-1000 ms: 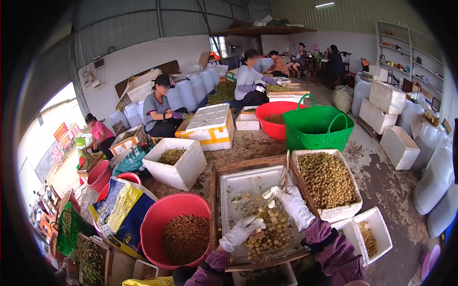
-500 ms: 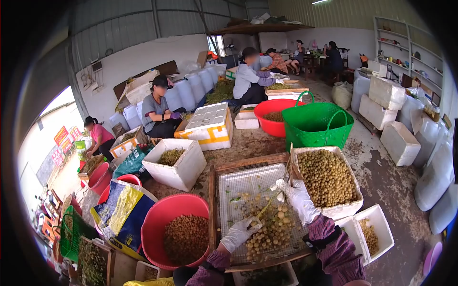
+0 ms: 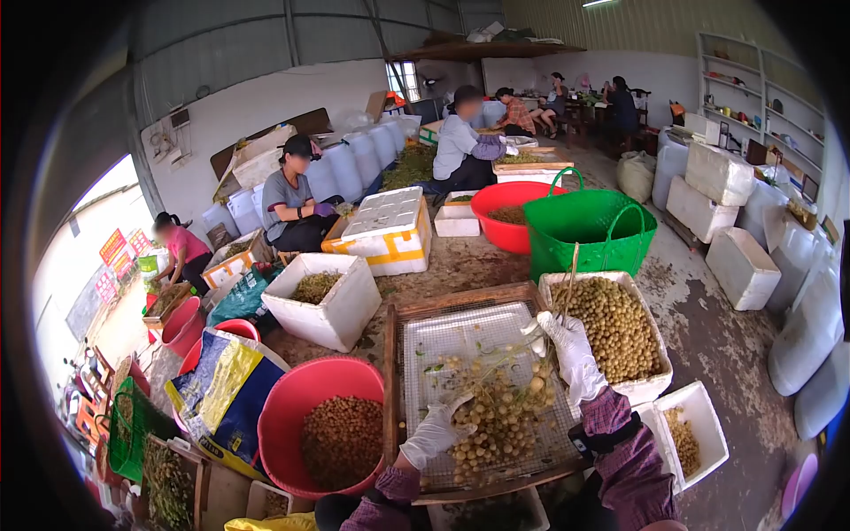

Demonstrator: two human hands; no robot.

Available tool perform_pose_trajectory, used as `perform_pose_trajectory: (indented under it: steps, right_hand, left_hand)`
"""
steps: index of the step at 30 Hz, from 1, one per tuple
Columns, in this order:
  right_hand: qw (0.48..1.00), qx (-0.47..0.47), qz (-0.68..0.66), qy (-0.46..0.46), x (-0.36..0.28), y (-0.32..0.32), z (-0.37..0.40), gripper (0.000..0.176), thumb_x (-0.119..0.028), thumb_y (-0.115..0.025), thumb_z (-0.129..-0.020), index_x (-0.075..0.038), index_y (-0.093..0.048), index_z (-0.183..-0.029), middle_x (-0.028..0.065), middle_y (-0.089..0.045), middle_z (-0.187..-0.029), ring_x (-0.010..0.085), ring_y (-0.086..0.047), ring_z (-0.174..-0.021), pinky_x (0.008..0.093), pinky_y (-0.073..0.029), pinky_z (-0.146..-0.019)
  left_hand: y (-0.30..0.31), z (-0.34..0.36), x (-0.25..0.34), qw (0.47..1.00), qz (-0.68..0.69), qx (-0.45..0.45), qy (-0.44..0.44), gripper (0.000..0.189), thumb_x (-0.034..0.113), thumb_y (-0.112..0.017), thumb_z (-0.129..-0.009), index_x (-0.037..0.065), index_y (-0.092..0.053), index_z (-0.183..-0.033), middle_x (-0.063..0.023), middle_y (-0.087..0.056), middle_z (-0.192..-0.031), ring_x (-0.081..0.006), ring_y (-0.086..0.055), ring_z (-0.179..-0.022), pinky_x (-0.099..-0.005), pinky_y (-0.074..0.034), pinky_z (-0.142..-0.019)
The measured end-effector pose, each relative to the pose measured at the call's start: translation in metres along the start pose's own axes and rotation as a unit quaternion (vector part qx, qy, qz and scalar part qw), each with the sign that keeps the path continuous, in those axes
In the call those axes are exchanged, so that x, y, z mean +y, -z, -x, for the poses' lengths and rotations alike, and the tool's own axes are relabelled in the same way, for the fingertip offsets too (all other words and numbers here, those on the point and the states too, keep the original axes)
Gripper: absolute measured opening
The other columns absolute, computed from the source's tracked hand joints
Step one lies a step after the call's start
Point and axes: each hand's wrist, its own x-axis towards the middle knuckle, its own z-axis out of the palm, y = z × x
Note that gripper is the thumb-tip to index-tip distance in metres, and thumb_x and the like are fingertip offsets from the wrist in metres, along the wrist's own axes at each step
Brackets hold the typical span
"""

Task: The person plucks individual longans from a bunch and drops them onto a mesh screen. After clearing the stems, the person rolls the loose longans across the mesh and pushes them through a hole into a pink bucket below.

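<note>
A wood-framed wire-mesh tray [image 3: 397, 354] lies in front of me, a heap of longans [image 3: 496, 438] with thin stems on its near half. My right hand [image 3: 571, 356], in a white glove, grips a longan branch [image 3: 571, 281] over the tray's right side; its bare stem end points up and its fruit hangs toward the heap. Also gloved in white, my left hand [image 3: 438, 434] reaches in from the heap's left edge. Its thumb and fingers look apart beside the fruit, and the fingertips are partly lost among the longans.
A foam box of longans [image 3: 611, 323] stands right of the tray, with a smaller foam box [image 3: 708, 434] nearer me. A red basin [image 3: 288, 398] of loose fruit is at left. Beyond are a green basket [image 3: 584, 234], a foam box [image 3: 341, 310] and several seated people.
My right hand has shifted slightly right, and the branch in it now stands more upright. My left hand has turned, its thumb and fingers further apart.
</note>
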Motion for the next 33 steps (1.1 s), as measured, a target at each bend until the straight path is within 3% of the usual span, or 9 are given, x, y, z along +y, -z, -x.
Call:
perform_pose_trajectory:
  steps: [6,9,10,13,17,21,25,28,33]
  right_hand:
    - [0.993,-0.081,0.045,-0.068,0.007,-0.006,0.011,0.022,-0.024,-0.065,-0.088,-0.002,-0.070,-0.087,0.0023,-0.066,-0.071,0.0072,-0.055,-0.054,0.0221,-0.044,-0.051]
    - [0.993,-0.087,0.035,-0.072,0.009,-0.017,0.017,0.021,-0.022,-0.066,-0.087,-0.002,-0.070,-0.089,0.0023,-0.065,-0.068,0.0079,-0.055,-0.053,0.0236,-0.044,-0.050]
    - [0.994,-0.093,0.034,-0.056,0.011,-0.020,0.017,0.021,-0.023,-0.066,-0.088,-0.002,-0.070,-0.088,0.0025,-0.065,-0.069,0.0080,-0.055,-0.053,0.0235,-0.044,-0.050]
    - [0.996,-0.055,0.056,-0.053,0.006,-0.028,0.020,0.023,-0.024,-0.066,-0.088,-0.001,-0.070,-0.086,0.0028,-0.066,-0.069,0.0085,-0.055,-0.052,0.0235,-0.045,-0.051]
    - [0.997,0.006,0.030,-0.076,0.008,-0.026,0.021,0.027,-0.028,-0.064,-0.089,-0.001,-0.068,-0.094,0.0013,-0.066,-0.077,0.0081,-0.057,-0.062,0.0232,-0.046,-0.055]
    - [0.999,-0.013,0.014,-0.045,0.004,-0.023,0.019,0.029,-0.027,-0.064,-0.089,0.000,-0.066,-0.100,0.0040,-0.067,-0.087,0.0105,-0.060,-0.067,0.0256,-0.048,-0.063]
    - [0.999,-0.033,-0.030,0.003,0.006,-0.041,0.028,0.030,-0.023,-0.064,-0.089,0.002,-0.064,-0.105,0.0073,-0.069,-0.087,0.0119,-0.062,-0.070,0.0253,-0.050,-0.066]
    - [0.996,-0.074,-0.042,0.000,0.010,-0.049,0.032,0.028,-0.023,-0.063,-0.090,0.002,-0.066,-0.103,0.0065,-0.069,-0.088,0.0115,-0.063,-0.078,0.0257,-0.050,-0.071]
    - [0.995,-0.055,-0.057,-0.065,0.026,-0.041,0.028,0.023,-0.017,-0.067,-0.087,0.001,-0.067,-0.102,0.0058,-0.069,-0.090,0.0105,-0.062,-0.080,0.0241,-0.050,-0.072]
  left_hand:
    - [0.052,-0.029,0.062,0.916,0.340,0.189,-0.093,0.055,0.012,-0.068,-0.084,0.009,-0.046,-0.134,-0.0137,-0.047,-0.135,-0.0224,-0.040,-0.128,-0.0348,-0.031,-0.107]
    - [0.050,-0.037,0.071,0.931,0.354,0.061,-0.069,0.042,0.010,-0.067,-0.085,0.007,-0.055,-0.125,-0.0089,-0.058,-0.122,-0.0159,-0.051,-0.112,-0.0301,-0.039,-0.099]
    - [0.044,-0.037,0.073,0.936,0.346,0.065,0.001,0.030,0.011,-0.068,-0.084,0.005,-0.063,-0.113,-0.0048,-0.065,-0.106,-0.0106,-0.056,-0.094,-0.0261,-0.045,-0.089]
    - [0.044,-0.036,0.074,0.943,0.309,0.120,-0.012,0.020,0.002,-0.066,-0.084,0.002,-0.067,-0.104,-0.0028,-0.065,-0.098,-0.0094,-0.058,-0.091,-0.0239,-0.047,-0.083]
    - [0.036,-0.036,0.055,0.841,0.500,0.204,-0.009,0.014,-0.002,-0.062,-0.084,0.001,-0.068,-0.097,-0.0046,-0.066,-0.099,-0.0111,-0.059,-0.089,-0.0228,-0.047,-0.084]
    - [0.047,-0.020,0.094,0.947,0.084,0.300,-0.074,0.025,0.005,-0.073,-0.077,0.004,-0.065,-0.101,-0.0072,-0.064,-0.104,-0.0194,-0.059,-0.097,-0.0300,-0.044,-0.091]
    - [0.020,-0.025,0.112,0.963,0.064,0.250,-0.078,0.037,0.016,-0.072,-0.080,0.006,-0.059,-0.114,-0.0151,-0.061,-0.111,-0.0298,-0.059,-0.099,-0.0374,-0.046,-0.088]
    - [-0.006,-0.037,0.099,0.912,0.288,0.273,-0.106,0.035,0.017,-0.067,-0.085,0.002,-0.057,-0.115,-0.0184,-0.061,-0.110,-0.0316,-0.059,-0.099,-0.0367,-0.046,-0.088]
    - [-0.015,-0.034,0.058,0.960,0.083,0.244,-0.112,0.030,0.022,-0.060,-0.090,-0.001,-0.058,-0.110,-0.0214,-0.063,-0.096,-0.0378,-0.061,-0.085,-0.0409,-0.049,-0.076]
